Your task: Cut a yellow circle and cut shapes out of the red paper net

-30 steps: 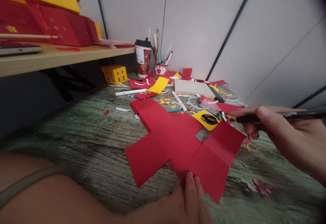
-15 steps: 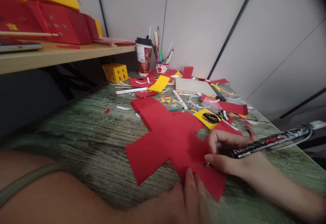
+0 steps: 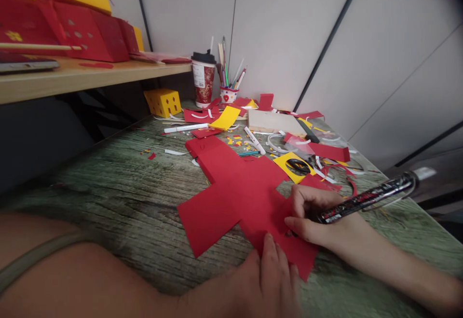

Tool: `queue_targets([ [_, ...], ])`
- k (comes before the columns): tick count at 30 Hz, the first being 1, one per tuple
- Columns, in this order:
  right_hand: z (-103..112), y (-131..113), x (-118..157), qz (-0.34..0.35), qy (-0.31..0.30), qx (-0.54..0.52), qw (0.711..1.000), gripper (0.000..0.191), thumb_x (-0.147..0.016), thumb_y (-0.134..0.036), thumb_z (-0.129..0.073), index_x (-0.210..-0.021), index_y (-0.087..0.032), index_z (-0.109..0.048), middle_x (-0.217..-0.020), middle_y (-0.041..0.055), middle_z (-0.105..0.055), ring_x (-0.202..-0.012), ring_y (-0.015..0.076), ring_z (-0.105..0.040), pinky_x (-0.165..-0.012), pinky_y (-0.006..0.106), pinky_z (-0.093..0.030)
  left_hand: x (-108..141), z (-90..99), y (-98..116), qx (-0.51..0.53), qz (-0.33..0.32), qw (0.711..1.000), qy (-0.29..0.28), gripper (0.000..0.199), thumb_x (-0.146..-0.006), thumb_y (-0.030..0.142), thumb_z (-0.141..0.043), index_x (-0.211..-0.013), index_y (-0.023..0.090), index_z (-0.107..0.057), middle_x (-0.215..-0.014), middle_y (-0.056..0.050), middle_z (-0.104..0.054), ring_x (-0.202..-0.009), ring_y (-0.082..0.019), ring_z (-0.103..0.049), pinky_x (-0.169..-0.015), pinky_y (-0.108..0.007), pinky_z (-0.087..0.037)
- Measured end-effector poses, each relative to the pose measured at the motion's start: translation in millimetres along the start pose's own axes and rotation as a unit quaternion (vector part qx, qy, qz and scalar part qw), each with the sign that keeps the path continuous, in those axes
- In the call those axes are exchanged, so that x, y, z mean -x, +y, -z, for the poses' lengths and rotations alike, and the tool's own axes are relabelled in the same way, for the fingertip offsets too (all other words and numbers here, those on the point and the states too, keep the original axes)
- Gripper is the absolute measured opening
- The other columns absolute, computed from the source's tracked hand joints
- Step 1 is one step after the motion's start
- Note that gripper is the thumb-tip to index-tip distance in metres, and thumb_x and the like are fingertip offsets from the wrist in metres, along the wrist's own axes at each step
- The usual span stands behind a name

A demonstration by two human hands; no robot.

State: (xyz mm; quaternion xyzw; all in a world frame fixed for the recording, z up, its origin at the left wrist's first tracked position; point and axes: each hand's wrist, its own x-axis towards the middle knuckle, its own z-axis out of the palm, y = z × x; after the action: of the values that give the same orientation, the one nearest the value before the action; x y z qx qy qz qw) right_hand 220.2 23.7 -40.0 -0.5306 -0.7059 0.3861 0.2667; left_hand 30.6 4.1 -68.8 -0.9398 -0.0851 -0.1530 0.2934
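Observation:
A red paper cutout (image 3: 235, 192), shaped like a cross of square panels, lies flat on the wood-grain table (image 3: 119, 202). My right hand (image 3: 318, 216) grips a dark patterned pen (image 3: 369, 198) between thumb and fingers, its tip down at the paper's near right panel. Whether a mark is on the paper there, I cannot make out. My left hand (image 3: 267, 274) rests at the near edge of the cutout, fingers stretched out and pressing on it. Just beyond my right hand is a yellow paper square (image 3: 278, 163) with a dark-handled tool (image 3: 298, 166) lying on it.
Red, yellow and white paper scraps, markers (image 3: 254, 140) and a wooden board (image 3: 273, 121) spread across the table's back. A paper cup (image 3: 203, 84), a pen holder (image 3: 229, 95) and a yellow paper box (image 3: 162, 103) stand behind. A wooden shelf (image 3: 108, 77) overhangs the left side.
My right hand has shifted slightly left, and the pen's upper end has swung left with it. My left hand stays on the paper, nearly unmoved.

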Motion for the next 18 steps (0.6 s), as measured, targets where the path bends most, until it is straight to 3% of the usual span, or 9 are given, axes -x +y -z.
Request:
queue_targets([
  [14,3,6,-1,0.028,0.011,0.017,0.999,0.030,-0.075,-0.012,-0.052,-0.054,-0.020,-0.031,-0.051,-0.0080,-0.036,-0.048,0.0074,-0.030,-0.042,0.021,-0.023,5,-10.0,6,0.084,0.037,0.995,0.039,0.032,-0.078,0.005,-0.036,-0.101,0.012,-0.055,-0.097,-0.008,-0.061,-0.073,-0.013,-0.059,-0.066,-0.022,-0.049],
  [18,4,8,0,0.020,0.001,0.014,1.000,0.030,-0.076,-0.014,-0.053,-0.054,-0.020,-0.032,-0.051,-0.0078,-0.038,-0.048,0.0075,-0.031,-0.042,0.021,-0.024,6,-11.6,8,0.087,0.061,0.993,0.045,0.034,-0.081,0.008,-0.033,-0.106,0.017,-0.054,-0.091,-0.003,-0.063,-0.072,-0.011,-0.058,-0.067,-0.020,-0.048],
])
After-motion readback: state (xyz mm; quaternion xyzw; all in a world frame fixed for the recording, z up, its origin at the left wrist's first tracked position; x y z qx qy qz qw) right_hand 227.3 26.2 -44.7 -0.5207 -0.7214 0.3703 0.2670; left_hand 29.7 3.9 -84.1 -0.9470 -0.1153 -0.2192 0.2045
